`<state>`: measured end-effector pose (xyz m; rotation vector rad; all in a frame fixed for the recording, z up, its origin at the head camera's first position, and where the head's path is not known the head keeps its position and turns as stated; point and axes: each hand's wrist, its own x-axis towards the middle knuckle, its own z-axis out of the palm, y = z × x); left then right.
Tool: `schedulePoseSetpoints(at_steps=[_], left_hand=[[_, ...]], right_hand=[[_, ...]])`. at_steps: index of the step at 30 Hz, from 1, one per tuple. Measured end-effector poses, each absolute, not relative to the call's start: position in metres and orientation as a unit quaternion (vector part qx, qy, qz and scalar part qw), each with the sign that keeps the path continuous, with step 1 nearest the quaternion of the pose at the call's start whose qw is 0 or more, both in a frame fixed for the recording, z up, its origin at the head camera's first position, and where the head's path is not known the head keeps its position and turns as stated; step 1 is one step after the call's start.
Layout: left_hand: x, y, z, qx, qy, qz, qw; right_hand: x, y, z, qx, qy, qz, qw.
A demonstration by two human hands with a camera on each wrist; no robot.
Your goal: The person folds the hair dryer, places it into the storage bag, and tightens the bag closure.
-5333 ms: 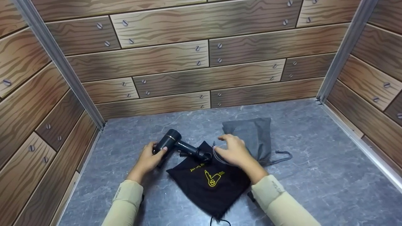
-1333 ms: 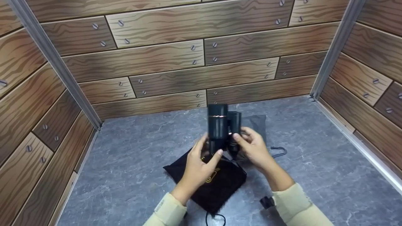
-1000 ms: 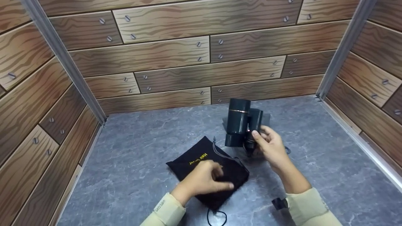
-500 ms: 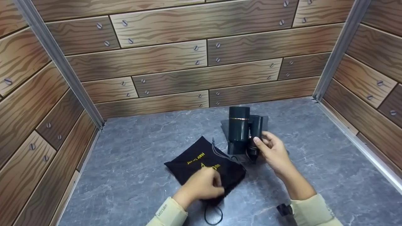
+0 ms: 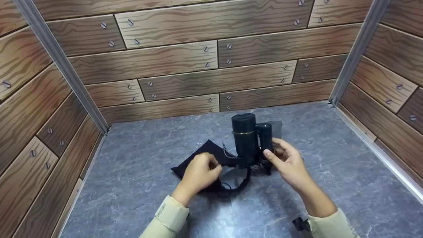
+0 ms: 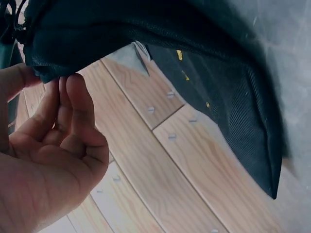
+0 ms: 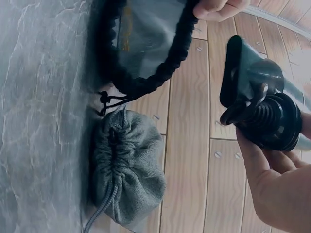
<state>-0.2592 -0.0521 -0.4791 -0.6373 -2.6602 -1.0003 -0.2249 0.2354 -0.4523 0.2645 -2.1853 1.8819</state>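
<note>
In the head view my right hand [image 5: 290, 165] grips the handle of a folded dark hair dryer [image 5: 244, 143], its barrel upright. The right wrist view shows the ribbed cord end and hanging loop [image 7: 260, 97] of the dryer, with fingers round the handle. My left hand [image 5: 200, 172] pinches the mouth edge of a black drawstring bag [image 5: 209, 148]. That gathered mouth [image 7: 170, 68] gapes in the right wrist view, its grey inside showing. In the left wrist view thumb and fingertips [image 6: 77, 90] nip the dark cloth. The dryer's lower end is beside the bag's mouth.
Behind the dryer lies a grey drawstring pouch [image 5: 277, 128], mostly hidden; its gathered neck and cord show in the right wrist view [image 7: 133, 167]. A small black object [image 5: 300, 224] sits at the right sleeve. Wood-print walls [image 5: 178, 79] bound the grey marbled table [image 5: 148, 142].
The right hand took over the hair dryer, earlier in the left hand. My left hand moved to the black bag, took its mouth edge and lifted it, so the mouth now gapes.
</note>
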Motion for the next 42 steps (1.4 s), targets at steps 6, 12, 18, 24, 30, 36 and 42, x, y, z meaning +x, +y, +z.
schedulePoseSetpoints(at_steps=[6, 12, 18, 24, 30, 36, 42], left_hand=[[-0.263, -0.057, -0.471, -0.199, -0.898, -0.355, 0.170], [-0.265, -0.060, -0.464, -0.197, -0.878, -0.389, 0.196], [-0.265, -0.062, -0.459, -0.209, -0.867, -0.394, 0.224], [-0.263, -0.060, -0.458, -0.211, -0.855, -0.405, 0.246], [-0.260, -0.057, -0.459, -0.220, -0.850, -0.410, 0.247], [-0.259, -0.056, -0.460, -0.227, -0.855, -0.393, 0.250], [-0.259, -0.054, -0.461, -0.229, -0.854, -0.387, 0.261]], right_hand=[[-0.221, 0.239, -0.456, 0.150, -0.764, 0.618, 0.114], [-0.219, 0.242, -0.459, 0.196, -0.782, 0.586, 0.089], [-0.219, 0.243, -0.460, 0.209, -0.809, 0.543, 0.077], [-0.218, 0.242, -0.465, 0.228, -0.832, 0.502, 0.057], [-0.219, 0.237, -0.471, 0.240, -0.833, 0.497, 0.047], [-0.220, 0.238, -0.474, 0.238, -0.836, 0.493, 0.044], [-0.221, 0.238, -0.476, 0.236, -0.844, 0.480, 0.042]])
